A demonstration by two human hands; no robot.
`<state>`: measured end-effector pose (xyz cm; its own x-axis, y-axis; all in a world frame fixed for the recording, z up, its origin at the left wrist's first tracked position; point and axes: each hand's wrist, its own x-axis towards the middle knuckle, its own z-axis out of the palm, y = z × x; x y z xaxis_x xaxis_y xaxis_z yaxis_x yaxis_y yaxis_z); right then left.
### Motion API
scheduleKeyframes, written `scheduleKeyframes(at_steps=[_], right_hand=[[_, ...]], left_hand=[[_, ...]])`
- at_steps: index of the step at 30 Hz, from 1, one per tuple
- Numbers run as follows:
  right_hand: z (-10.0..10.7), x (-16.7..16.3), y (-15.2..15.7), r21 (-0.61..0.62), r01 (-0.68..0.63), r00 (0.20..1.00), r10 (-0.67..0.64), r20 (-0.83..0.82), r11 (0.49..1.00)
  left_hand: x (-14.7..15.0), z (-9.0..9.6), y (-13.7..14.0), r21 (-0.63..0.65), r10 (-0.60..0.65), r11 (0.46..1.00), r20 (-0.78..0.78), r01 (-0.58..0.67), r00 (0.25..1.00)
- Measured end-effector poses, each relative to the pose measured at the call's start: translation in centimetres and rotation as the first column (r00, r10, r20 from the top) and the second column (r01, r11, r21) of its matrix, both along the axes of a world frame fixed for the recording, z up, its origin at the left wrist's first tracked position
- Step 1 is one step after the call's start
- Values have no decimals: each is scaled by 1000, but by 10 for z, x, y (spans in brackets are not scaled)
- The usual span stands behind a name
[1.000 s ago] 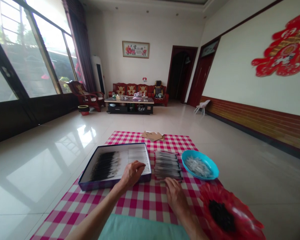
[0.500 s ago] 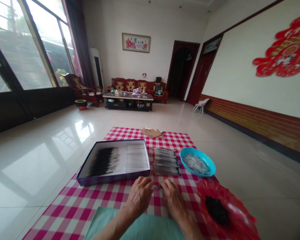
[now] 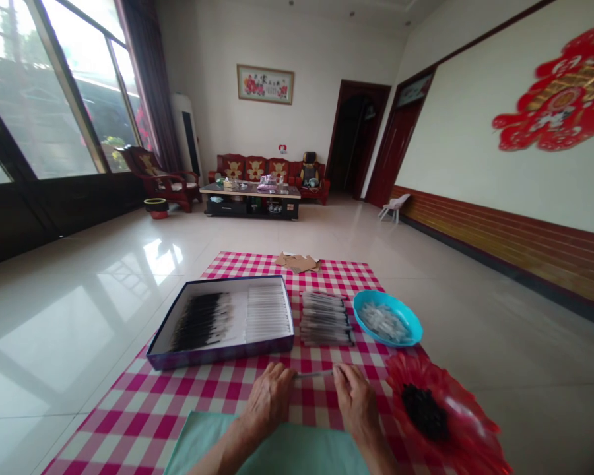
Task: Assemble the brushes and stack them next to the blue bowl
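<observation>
Between my two hands stretches a slim greyish pen, held level above the checked tablecloth. My left hand is closed around its left end, and my right hand pinches its right end between thumb and fingers. Just beyond them lies a row of pens, clear with dark insides. To its left, a shallow box holds black-tipped pen refills on one side and clear pen barrels on the other. The ends of the held pen are hidden by my fingers.
A blue bowl of small clear plastic pieces stands at the right. Nearer is a red flower-shaped dish with small black parts. Cardboard pieces lie at the far edge. A pale green cloth lies under my forearms.
My hands have moved apart, the right one going right, and more of the pen shows between them. The whole view has shifted slightly.
</observation>
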<state>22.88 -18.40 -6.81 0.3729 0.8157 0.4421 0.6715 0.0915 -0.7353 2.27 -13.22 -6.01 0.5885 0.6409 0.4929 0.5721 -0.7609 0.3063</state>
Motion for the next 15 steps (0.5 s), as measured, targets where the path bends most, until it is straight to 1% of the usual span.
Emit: scheduleKeyframes(at_steps=[2,3,5,7,8,10,12,15], right_hand=[[-1,3,-1,-60,-23,981,11,-192,998],[-1,3,-1,-89,-37,954,8,-300,995],[1,1,-1,-141,-80,867,-1,-498,987],[2,-3,-1,-172,-132,786,-2,-618,976],[2,-6,-1,-181,-157,764,3,-646,971],[1,-10,-1,-192,-196,762,26,-647,962],[0,-14,0,-209,-209,801,45,-597,955],[0,-17,1,-230,-159,874,29,-484,960]], left_hand=[[0,4,1,-14,10,1000,-6,-10,1000],[0,6,1,-17,18,1000,-12,-19,1000],[0,9,1,-18,46,999,-42,-47,998],[2,12,0,-6,83,996,-82,-84,993],[4,13,-1,0,98,995,-99,-99,990],[10,13,-4,11,113,994,-109,-113,988],[19,12,-7,20,119,993,-84,-118,989],[31,7,-12,21,120,993,-32,-119,992]])
